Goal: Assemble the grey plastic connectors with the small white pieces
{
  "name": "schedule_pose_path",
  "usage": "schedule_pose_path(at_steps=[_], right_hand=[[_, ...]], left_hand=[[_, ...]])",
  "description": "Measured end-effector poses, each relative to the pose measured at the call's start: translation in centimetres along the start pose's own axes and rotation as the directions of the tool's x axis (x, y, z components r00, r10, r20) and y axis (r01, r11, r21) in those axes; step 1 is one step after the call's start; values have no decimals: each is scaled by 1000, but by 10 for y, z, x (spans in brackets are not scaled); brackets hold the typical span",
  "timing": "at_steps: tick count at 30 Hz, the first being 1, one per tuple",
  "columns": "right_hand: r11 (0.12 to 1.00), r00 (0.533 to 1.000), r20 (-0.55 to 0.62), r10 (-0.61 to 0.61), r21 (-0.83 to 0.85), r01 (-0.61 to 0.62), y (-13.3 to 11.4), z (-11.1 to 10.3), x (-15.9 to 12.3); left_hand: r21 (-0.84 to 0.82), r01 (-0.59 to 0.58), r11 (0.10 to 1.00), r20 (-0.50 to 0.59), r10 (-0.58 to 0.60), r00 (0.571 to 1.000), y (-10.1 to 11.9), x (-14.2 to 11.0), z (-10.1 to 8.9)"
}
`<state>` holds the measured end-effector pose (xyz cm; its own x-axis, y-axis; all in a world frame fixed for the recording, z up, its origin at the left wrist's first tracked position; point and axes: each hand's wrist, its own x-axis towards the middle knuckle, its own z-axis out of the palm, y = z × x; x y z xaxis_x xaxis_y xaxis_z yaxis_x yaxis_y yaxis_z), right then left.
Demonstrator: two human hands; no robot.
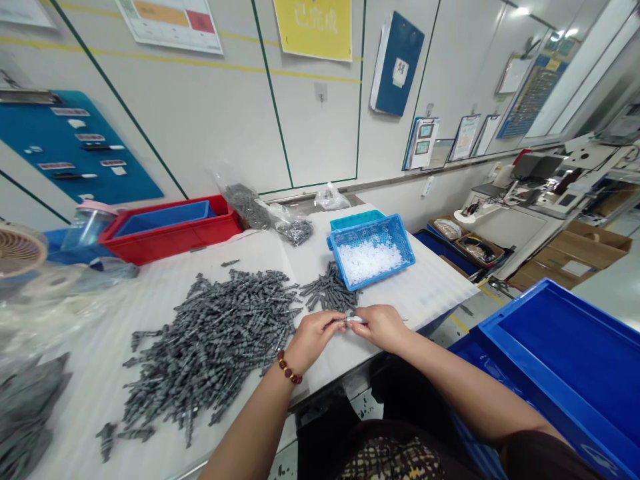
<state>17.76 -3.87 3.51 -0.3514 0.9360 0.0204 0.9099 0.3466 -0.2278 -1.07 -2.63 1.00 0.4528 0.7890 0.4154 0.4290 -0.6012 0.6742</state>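
My left hand (314, 339), with a beaded bracelet at the wrist, pinches a small dark grey part at the table's front edge. Closed around a slim tool with a white body (356, 320) is my right hand (384, 327); a thin metal rod sticks out behind it. The tool's tip meets the part between my fingertips, and fine detail there is hidden. Just beyond my hands lies a small pile of grey ribbed parts (327, 288). A blue bin (407, 259) of small white translucent rings (373, 259) sits tilted behind it. The large heap of grey parts (215, 340) spreads to the left.
A teal bin (350, 220) stands behind the blue one. Plastic bags of grey parts (245, 203) lie by the wall, beside a red bin (170, 243). A fan (20, 250) is at far left. Large blue crates (565, 360) stand close on my right.
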Motion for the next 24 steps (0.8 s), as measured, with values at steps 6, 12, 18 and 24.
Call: schedule_pose_path(at_steps=[6,12,18,24], right_hand=[[983,989,33,-143,123,138,6,-5,-1],[991,995,57,-88,109,81,6,-3,-3],[991,994,43,-105,91,101,7,-1,-4],[995,997,12,-78,62,77,6,3,-4]], left_hand=[[-160,143,977,43,-138,989,1,0,-3],[-320,290,902,141,-257,956,5,1,-3],[-384,351,854,212,-289,934,9,1,-3],[-395,339,854,224,-268,937,8,0,-4]])
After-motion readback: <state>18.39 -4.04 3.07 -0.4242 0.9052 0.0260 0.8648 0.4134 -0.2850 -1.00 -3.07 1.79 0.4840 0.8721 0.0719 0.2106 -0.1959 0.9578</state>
